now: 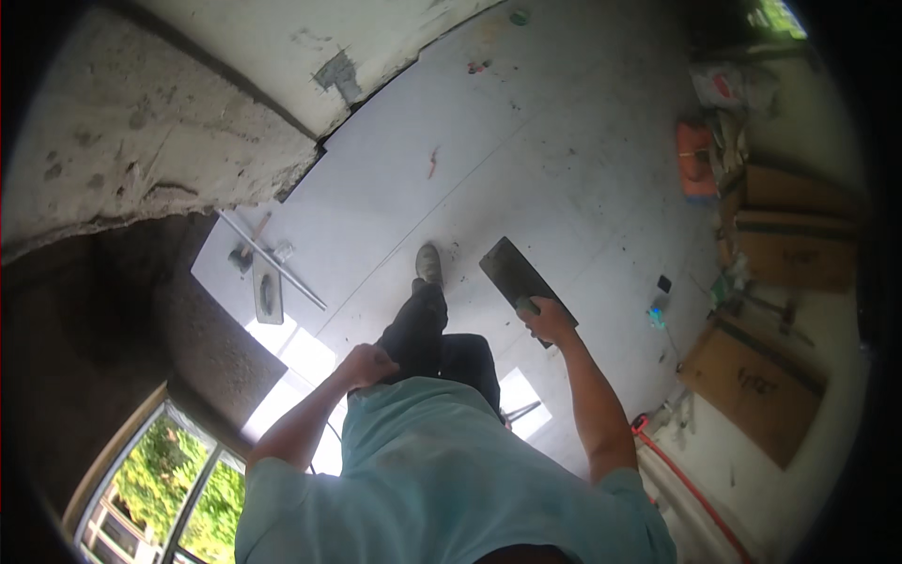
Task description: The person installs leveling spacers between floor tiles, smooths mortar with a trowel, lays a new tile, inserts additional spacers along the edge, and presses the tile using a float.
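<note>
My right hand (547,320) is wrapped round the green handle of a plastering float (517,272). Its long, dark rectangular plate is held out to my right, above the pale floor. My left hand (366,366) is closed at my left hip, against the dark trousers and the hem of my light-blue shirt. Whether anything is inside those curled fingers is hidden. Below, one grey shoe (428,264) is planted forward on the floor.
To the left lie a second float (268,291), a metal bar (282,267) and a small dark-headed tool (241,258), near a rough wall edge (235,183). Cardboard boxes (794,246), an orange bag (695,160) and a red hose (691,489) line the right side.
</note>
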### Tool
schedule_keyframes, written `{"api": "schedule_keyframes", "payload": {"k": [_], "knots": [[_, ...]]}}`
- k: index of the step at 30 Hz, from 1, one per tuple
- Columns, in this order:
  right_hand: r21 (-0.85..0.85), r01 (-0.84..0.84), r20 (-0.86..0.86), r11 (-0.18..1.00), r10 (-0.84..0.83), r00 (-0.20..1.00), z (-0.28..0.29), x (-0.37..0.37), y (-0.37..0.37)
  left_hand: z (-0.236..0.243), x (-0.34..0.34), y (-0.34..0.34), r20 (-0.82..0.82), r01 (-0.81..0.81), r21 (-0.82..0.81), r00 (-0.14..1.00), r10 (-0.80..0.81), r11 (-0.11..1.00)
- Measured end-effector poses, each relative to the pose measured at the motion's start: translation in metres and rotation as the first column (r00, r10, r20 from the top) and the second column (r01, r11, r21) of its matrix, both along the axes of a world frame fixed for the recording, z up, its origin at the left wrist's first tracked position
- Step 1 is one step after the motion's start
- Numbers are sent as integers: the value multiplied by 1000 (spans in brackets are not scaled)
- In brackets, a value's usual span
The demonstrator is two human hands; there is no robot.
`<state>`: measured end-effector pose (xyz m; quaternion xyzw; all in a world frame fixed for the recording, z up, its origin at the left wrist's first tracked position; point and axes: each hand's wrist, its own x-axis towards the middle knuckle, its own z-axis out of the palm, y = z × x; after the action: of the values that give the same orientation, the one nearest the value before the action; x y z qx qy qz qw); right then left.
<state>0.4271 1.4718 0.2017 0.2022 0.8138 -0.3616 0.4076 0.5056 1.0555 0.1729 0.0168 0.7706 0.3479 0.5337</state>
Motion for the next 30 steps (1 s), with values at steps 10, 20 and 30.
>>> {"api": "schedule_keyframes", "payload": {"k": [10,20,30], "knots": [[134,-162,106,978,149,983,-166,-180,22,-228,76,-28,-279,-751,-359,653,704,554],[151,-789,-104,596,803,587,-500,-396,-71,-624,-46,-178,-761,-869,-462,286,583,-177],[451,-852,-419,266,906,61,-516,-436,-124,-755,-101,-279,-919,-883,-217,40,393,-417]]}}
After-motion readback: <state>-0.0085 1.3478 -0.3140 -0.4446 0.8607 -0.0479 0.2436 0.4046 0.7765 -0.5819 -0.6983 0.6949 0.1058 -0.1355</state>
